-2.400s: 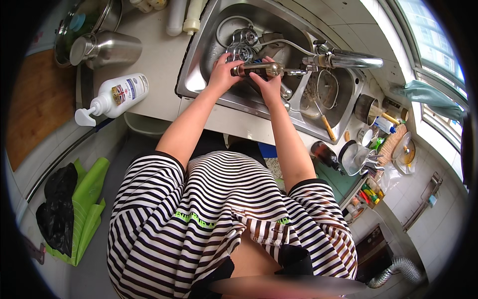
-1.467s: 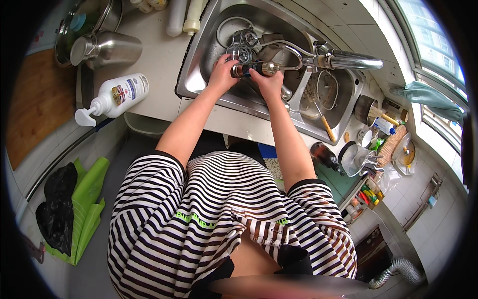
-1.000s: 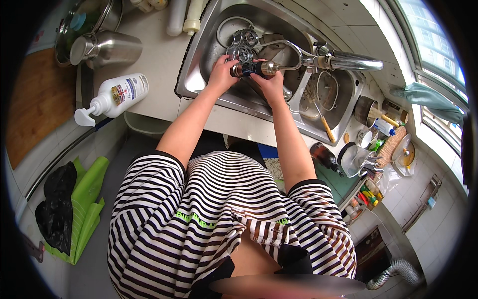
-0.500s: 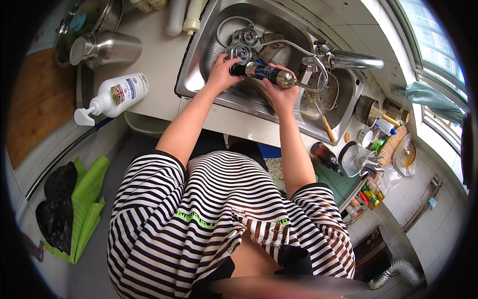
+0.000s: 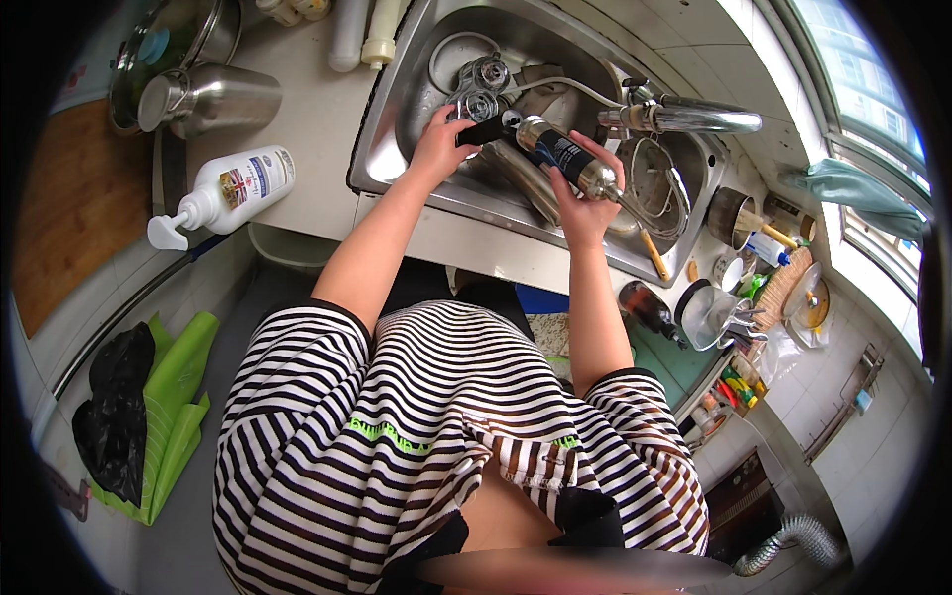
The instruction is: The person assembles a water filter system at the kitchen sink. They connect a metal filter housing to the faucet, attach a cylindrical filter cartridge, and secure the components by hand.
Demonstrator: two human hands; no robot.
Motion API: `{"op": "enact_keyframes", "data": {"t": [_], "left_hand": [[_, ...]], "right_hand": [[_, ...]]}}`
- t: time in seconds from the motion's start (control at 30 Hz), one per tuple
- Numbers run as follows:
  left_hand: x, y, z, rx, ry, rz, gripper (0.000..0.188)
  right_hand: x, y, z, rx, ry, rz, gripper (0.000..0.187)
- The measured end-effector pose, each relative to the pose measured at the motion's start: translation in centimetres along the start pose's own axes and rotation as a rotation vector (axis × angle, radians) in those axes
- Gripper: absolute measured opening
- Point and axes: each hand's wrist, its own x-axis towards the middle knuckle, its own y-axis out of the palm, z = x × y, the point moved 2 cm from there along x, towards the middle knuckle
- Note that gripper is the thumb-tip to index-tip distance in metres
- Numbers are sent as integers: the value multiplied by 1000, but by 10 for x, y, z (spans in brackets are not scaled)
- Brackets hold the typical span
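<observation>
Over the left basin of the steel sink (image 5: 373, 164), my right hand (image 5: 587, 213) is wrapped round a silver metal cylinder (image 5: 567, 159) with a black printed band. A thin pale hose (image 5: 678, 203) runs from the cylinder's rounded end. My left hand (image 5: 436, 151) grips a short black tubular piece (image 5: 482, 132). This piece lies in line with the cylinder, with a small gap between them. Just beyond my left hand, clear round fittings (image 5: 480, 91) rest in the basin. Below the cylinder lies a long metallic tube (image 5: 526, 181), partly hidden.
A chrome faucet (image 5: 694, 119) reaches across the right side. A wooden-handled tool (image 5: 654, 256) leans in the right basin. Left of the sink are a white pump bottle (image 5: 238, 188) and a steel flask (image 5: 228, 99). A dark bottle (image 5: 650, 309) and dishes stand on the right.
The black piece has come apart from the silver cylinder. My right hand has moved right with the cylinder, while my left stays nearly in place. The hose has shifted right.
</observation>
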Motion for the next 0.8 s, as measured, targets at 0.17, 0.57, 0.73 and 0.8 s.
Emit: {"op": "enact_keyframes", "data": {"t": [0.17,0.57,0.73,0.8], "left_hand": [[0,-2,-3,-25,-15,3,48],[1,-4,-4,16,18,-13,53],[2,-7,-3,7,29,-55,60],[1,-9,-8,28,15,-65,67]], "right_hand": [[-12,-11,-16,47,32,10,47],[19,42,-53,-310,117,232,61],[40,52,-31,-499,192,202,61],[45,50,-30,-481,138,177,64]]}}
